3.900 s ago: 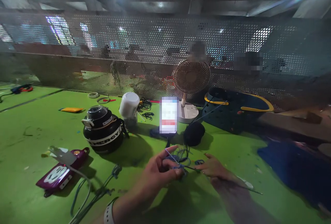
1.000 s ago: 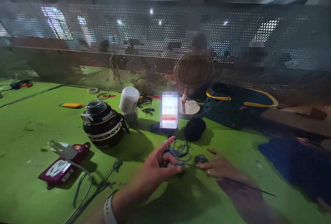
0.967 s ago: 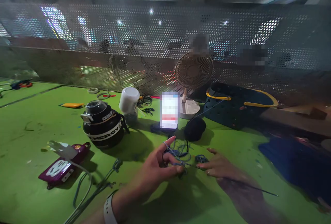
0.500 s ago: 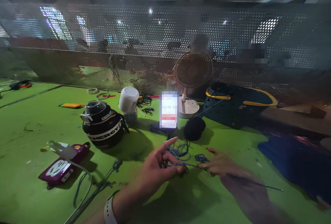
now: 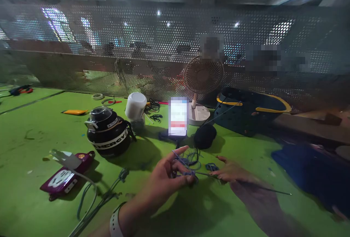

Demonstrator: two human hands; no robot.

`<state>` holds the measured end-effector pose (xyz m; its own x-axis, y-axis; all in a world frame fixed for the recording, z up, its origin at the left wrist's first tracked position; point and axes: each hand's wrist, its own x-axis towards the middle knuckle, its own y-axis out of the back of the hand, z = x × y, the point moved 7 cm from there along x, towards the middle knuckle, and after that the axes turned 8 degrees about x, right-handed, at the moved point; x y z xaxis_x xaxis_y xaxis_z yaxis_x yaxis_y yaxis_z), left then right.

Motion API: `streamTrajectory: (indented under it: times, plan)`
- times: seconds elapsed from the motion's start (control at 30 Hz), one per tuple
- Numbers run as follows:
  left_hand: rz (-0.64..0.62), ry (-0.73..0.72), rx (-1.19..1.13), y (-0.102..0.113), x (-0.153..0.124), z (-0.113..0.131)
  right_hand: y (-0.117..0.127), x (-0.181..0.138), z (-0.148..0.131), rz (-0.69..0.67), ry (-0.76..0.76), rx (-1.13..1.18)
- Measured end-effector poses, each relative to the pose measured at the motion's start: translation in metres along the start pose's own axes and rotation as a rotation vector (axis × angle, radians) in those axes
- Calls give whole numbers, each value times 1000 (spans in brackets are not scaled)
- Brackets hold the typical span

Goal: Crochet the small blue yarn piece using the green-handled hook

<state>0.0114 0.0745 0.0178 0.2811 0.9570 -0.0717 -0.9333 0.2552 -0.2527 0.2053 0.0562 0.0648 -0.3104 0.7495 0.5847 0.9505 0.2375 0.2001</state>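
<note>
My left hand [image 5: 172, 173] pinches a small piece of blue crochet work [image 5: 190, 174] between thumb and fingers, its index finger raised with a strand of yarn over it. A thin metal crochet hook [image 5: 259, 187] lies in the closed fingers of my right hand [image 5: 232, 171]; its tip end reaches to the crochet piece. Whether a loop sits on the tip is too small to tell. Loose blue yarn [image 5: 191, 158] curls on the table just beyond my fingers. Behind that rests a dark ball of yarn [image 5: 205, 136].
A phone [image 5: 178, 116] stands lit beyond my hands, with a fan [image 5: 203, 74] behind it. Dark basket [image 5: 240, 115] and blue cloth [image 5: 303, 171] lie right. To the left are a black bottle [image 5: 109, 135], white jar [image 5: 136, 105] and purple power strip [image 5: 65, 177] with cables.
The crochet hook has shifted slightly left, its far end now nearer my right wrist. My left hand keeps its place, holding the crochet piece.
</note>
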Motion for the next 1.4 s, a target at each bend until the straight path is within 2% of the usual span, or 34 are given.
streamTrajectory:
  times: [0.1,0.33,0.5,0.63,0.83,1.0,1.23,1.4]
  plan:
    - [3,-3,-13,-1,-1,3,1,1,1,-17,-30,-19]
    - [22,24,-25,-2,-3,4,3,2,1,103,-100,73]
    - [17,9,4,0,-2,0,11,-8,27,215,-217,133]
    - [17,14,-9,0,-1,-2,16,-19,48,309,-374,241]
    - [13,5,-25,-2,0,-2,0,-19,56,391,-589,547]
    - [53,-13,-7,-1,-1,-3,-15,-26,67,584,-700,710]
    - [116,-26,2,-1,-3,-1,-23,-36,85,724,-701,803]
    - [138,-45,8,1,-3,0,-23,-40,87,704,-688,779]
